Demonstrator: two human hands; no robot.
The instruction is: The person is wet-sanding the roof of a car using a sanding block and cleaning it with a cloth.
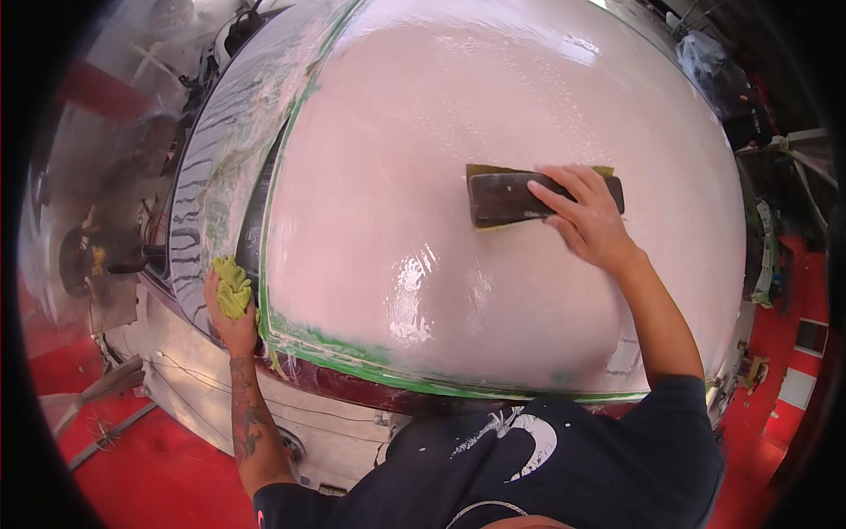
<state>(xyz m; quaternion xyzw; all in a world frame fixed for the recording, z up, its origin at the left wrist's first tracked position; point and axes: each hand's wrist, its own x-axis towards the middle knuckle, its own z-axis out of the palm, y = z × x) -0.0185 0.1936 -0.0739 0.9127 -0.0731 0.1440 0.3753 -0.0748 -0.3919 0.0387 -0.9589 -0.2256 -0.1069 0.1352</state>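
Observation:
A broad pale-pink car panel (370, 203), wet and glossy in patches, fills the middle of the view. On its right half lies a dark sanding block (507, 196) with yellowish sandpaper (489, 226) showing past its edges. My right hand (589, 216) grips the block from above, fingers over its right part. At the panel's left edge, my left hand (233, 322) holds a crumpled yellow-green cloth (232, 286) beside the masked windshield area.
Green masking tape (352, 357) borders the panel along its left and near edges. Milky, streaked plastic sheeting (242, 176) covers the glass on the left. A dark red body edge (352, 385) runs below the tape. Red floor (167, 467) and cables show around the car.

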